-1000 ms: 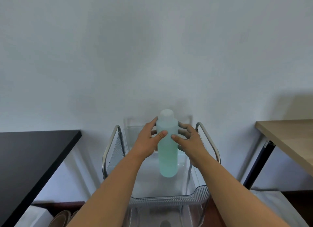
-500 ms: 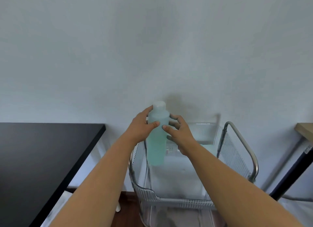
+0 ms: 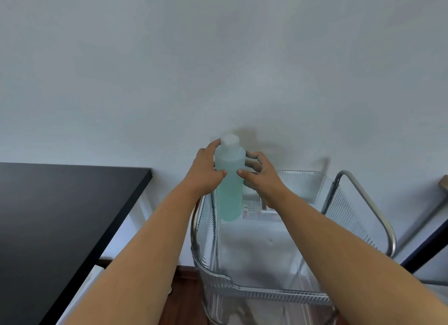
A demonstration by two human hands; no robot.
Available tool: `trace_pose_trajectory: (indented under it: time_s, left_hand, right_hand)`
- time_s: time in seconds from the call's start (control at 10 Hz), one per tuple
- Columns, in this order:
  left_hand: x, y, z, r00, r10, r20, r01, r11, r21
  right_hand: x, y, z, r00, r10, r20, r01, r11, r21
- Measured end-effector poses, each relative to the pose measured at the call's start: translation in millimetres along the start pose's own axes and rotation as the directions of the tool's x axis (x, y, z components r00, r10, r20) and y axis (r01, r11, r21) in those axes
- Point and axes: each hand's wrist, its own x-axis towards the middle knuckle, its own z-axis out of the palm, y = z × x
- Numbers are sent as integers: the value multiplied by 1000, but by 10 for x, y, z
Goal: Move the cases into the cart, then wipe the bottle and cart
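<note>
Pale green and translucent, the bottle (image 3: 229, 179) is held upright in the air between both hands, its long axis close to vertical and its white cap (image 3: 229, 139) pointing up toward the wall (image 3: 218, 58). Its rounded base points down and hangs above the left rear corner of the cart (image 3: 266, 293), clear of the cart's floor.

The left hand (image 3: 206, 171) is clamped on the bottle's left side, its thumb across the front and its fingers curled round the back near the shoulder. The right hand (image 3: 260, 175) grips the right side at about the same height, thumb tip on the front and fingers wrapped behind. The two thumbs face each other across the bottle without touching.

The cart is of clear ribbed plastic with metal loop handles (image 3: 368, 203) at its sides. At the far end of its top tray, just behind the bottle's base, lie flat clear cases (image 3: 254, 211); how many there are cannot be told. A black bench (image 3: 60, 215) stands to the left of the cart, near it but apart.
</note>
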Motion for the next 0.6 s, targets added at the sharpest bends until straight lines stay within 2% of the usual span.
trace_pose_trajectory:
  time_s: [0.2, 0.3, 0.4, 0.5, 0.6]
  left_hand:
    - [59, -15, -5, 1000, 6, 26, -6, 1000, -20]
    - [65, -30, -6, 999, 5, 37, -7, 999, 39]
    - [65, -64, 29, 998, 24, 50, -32, 984, 174]
    - [24, -14, 36, 998, 44, 48, -54, 969, 242]
    - [-53, -12, 45, 999, 47, -4, -44, 956, 289]
  right_hand:
    - [73, 27, -45, 1000, -9, 2, 9, 1000, -15]
    - [61, 31, -61, 1000, -4, 8, 4, 1000, -17]
    - [46, 11, -66, 1000, 5, 29, -3, 998, -59]
    - [-9, -87, -71, 1000, 17, 11, -14, 972, -234]
    - [-112, -208, -99, 997, 13, -73, -39, 931, -364]
